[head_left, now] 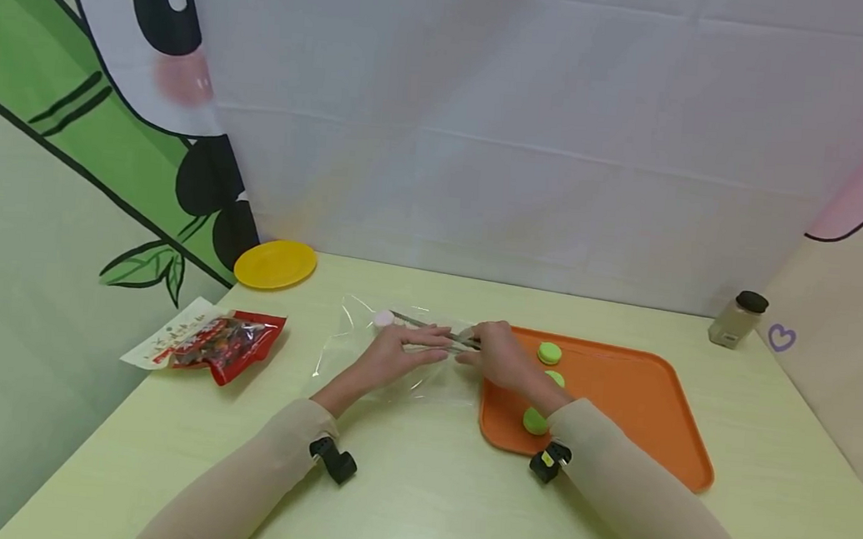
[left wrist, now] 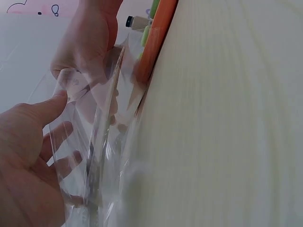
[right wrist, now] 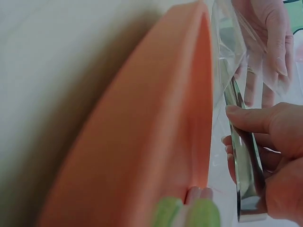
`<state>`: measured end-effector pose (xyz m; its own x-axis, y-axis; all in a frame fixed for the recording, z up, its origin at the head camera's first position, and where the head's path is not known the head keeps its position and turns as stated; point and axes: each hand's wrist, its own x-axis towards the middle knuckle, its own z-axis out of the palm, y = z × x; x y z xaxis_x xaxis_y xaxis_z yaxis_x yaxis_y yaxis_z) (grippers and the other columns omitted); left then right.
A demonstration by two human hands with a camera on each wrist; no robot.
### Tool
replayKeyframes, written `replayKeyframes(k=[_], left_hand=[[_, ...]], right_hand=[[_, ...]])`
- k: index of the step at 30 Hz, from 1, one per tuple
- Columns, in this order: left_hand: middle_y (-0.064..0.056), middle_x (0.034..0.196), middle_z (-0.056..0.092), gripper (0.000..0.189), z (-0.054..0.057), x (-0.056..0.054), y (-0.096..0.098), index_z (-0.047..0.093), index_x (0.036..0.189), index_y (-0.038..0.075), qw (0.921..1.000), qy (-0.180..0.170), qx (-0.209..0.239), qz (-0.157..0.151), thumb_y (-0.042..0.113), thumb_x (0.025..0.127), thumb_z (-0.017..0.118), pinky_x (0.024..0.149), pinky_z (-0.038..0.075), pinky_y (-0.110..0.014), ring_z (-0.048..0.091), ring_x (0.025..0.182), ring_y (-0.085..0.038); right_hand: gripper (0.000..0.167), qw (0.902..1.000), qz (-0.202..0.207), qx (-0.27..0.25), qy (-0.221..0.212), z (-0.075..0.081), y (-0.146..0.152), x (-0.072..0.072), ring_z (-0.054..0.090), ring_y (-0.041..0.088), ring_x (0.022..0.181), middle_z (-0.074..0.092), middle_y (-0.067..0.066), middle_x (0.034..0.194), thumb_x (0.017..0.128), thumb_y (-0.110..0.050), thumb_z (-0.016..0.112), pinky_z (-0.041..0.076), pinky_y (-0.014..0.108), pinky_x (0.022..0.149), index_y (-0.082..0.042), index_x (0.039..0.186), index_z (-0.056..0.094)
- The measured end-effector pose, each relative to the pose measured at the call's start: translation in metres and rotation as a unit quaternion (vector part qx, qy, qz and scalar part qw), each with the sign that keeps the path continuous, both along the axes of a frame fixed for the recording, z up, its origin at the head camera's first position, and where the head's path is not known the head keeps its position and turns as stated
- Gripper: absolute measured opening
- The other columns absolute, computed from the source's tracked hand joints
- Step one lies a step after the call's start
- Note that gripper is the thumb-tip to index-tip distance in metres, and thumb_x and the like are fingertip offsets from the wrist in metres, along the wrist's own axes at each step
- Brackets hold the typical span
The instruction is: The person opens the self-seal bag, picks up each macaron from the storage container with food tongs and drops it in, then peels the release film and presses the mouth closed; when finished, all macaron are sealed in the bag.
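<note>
My right hand (head_left: 502,354) grips a pair of metal tongs (right wrist: 246,165), with the thumb on top of one arm. The tongs reach leftward into a clear plastic bag (left wrist: 109,189). My left hand (head_left: 396,352) holds the bag near its mouth; in the left wrist view its thumb lies over the film and its fingers show through behind it. A pale pink round piece (head_left: 383,319), like a macaron, is at the bag's far left by the tongs' end. The tongs' tips are partly hidden by plastic glare and my left hand.
Right of the bag lies an orange tray (head_left: 633,400), with green macarons (head_left: 549,353) along its left side, partly behind my right forearm. A red-and-white snack packet (head_left: 223,343) and a yellow plate (head_left: 276,265) are at the left. A black-capped jar (head_left: 736,320) stands far right.
</note>
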<state>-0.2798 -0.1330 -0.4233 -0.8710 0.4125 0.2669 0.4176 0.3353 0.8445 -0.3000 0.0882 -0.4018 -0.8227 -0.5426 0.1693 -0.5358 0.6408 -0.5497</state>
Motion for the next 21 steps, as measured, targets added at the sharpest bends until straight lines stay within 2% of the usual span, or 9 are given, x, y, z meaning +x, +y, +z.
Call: replayKeyframes(k=[7, 10, 15, 18, 21], left_hand=[[0.001, 0.135, 0.063, 0.031, -0.001, 0.0, -0.002, 0.075, 0.12, 0.011, 1.0, -0.005, 0.0, 0.001, 0.024, 0.092, 0.075, 0.111, 0.037, -0.046, 0.047, 0.137, -0.025], [0.0, 0.135, 0.063, 0.031, -0.002, 0.0, -0.003, 0.074, 0.12, 0.011, 1.0, -0.009, -0.001, 0.002, 0.024, 0.092, 0.075, 0.111, 0.038, -0.043, 0.047, 0.137, -0.024], [0.003, 0.135, 0.063, 0.031, -0.003, -0.001, -0.004, 0.075, 0.119, 0.012, 0.9999, -0.012, 0.001, 0.008, 0.025, 0.092, 0.075, 0.109, 0.04, -0.039, 0.047, 0.137, -0.021], [0.004, 0.135, 0.063, 0.03, -0.003, -0.002, -0.004, 0.075, 0.119, 0.013, 1.0, -0.005, -0.004, 0.006, 0.025, 0.092, 0.075, 0.109, 0.041, -0.039, 0.048, 0.136, -0.019], [0.002, 0.134, 0.063, 0.029, -0.002, -0.002, -0.003, 0.075, 0.119, 0.013, 1.0, 0.002, -0.004, 0.001, 0.024, 0.093, 0.074, 0.108, 0.042, -0.04, 0.049, 0.135, -0.019]], right_hand=[[0.015, 1.0, -0.005, -0.004, 0.003, -0.006, -0.003, -0.003, 0.05, 0.012, 0.057, 0.068, 0.001, 0.077, 0.086, -0.009, 0.08, 0.043, 0.022, 0.053, -0.002, 0.099, 0.077], [0.016, 0.9999, 0.005, -0.001, 0.009, -0.007, -0.003, -0.003, 0.051, 0.012, 0.058, 0.07, 0.001, 0.079, 0.086, -0.009, 0.08, 0.043, 0.023, 0.054, -0.003, 0.101, 0.078], [0.024, 0.9998, 0.02, -0.004, 0.009, -0.008, -0.005, -0.002, 0.055, 0.01, 0.062, 0.075, 0.003, 0.093, 0.086, -0.009, 0.08, 0.046, 0.023, 0.056, -0.004, 0.109, 0.077], [0.027, 0.9998, 0.011, -0.013, 0.01, -0.007, -0.008, -0.001, 0.061, 0.011, 0.068, 0.075, 0.008, 0.101, 0.086, -0.01, 0.08, 0.051, 0.025, 0.062, -0.003, 0.111, 0.076], [0.029, 0.9996, -0.004, -0.012, 0.023, -0.007, -0.012, -0.001, 0.07, 0.017, 0.083, 0.074, 0.011, 0.109, 0.085, -0.011, 0.081, 0.057, 0.031, 0.074, -0.002, 0.112, 0.076]])
